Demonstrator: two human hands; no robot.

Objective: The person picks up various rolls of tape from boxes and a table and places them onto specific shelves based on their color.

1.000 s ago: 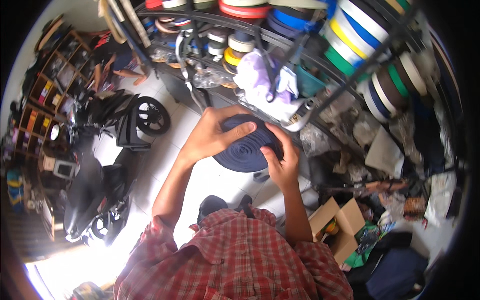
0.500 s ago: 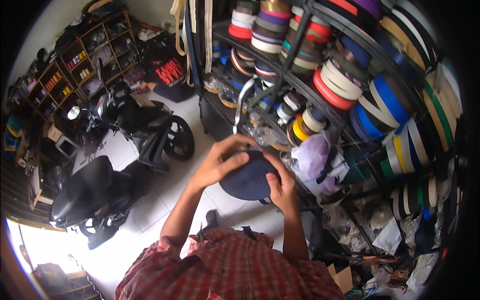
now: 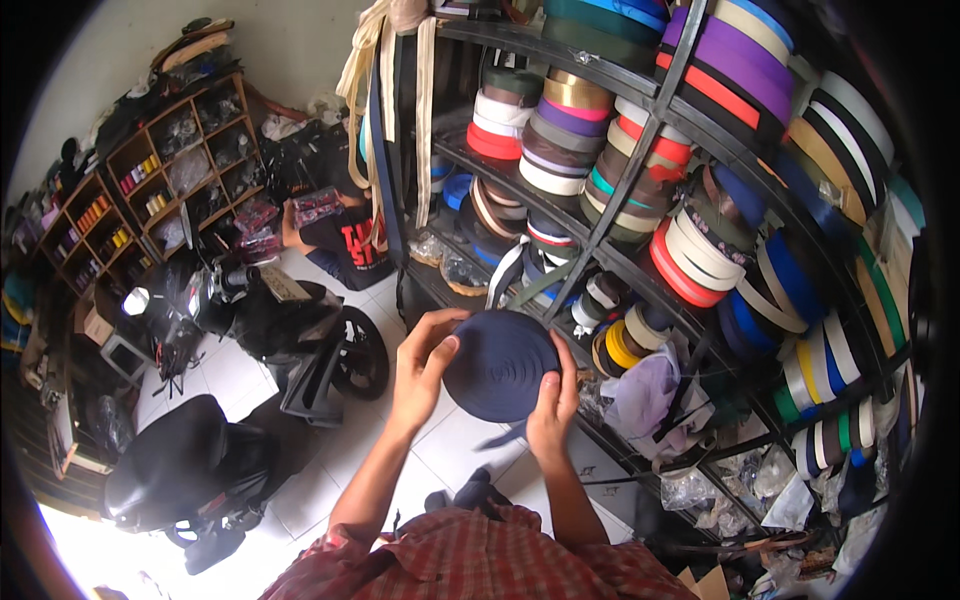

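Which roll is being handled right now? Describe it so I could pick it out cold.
Start at the tall black metal rack stacked with coloured webbing rolls. In front of its lower shelves, above the white tiled floor, the left hand and right hand grip one flat roll between them. It is plain dark navy, off the shelf, with a loose tail hanging below.

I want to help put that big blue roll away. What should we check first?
1. Left hand grips the navy webbing roll: ok.
2. Right hand supports its other edge: ok.
3. Loose tail hanging under the roll: not ok.
4. Free slot on the metal rack: cannot tell.
5. Motorcycle parked close by on the left: not ok.
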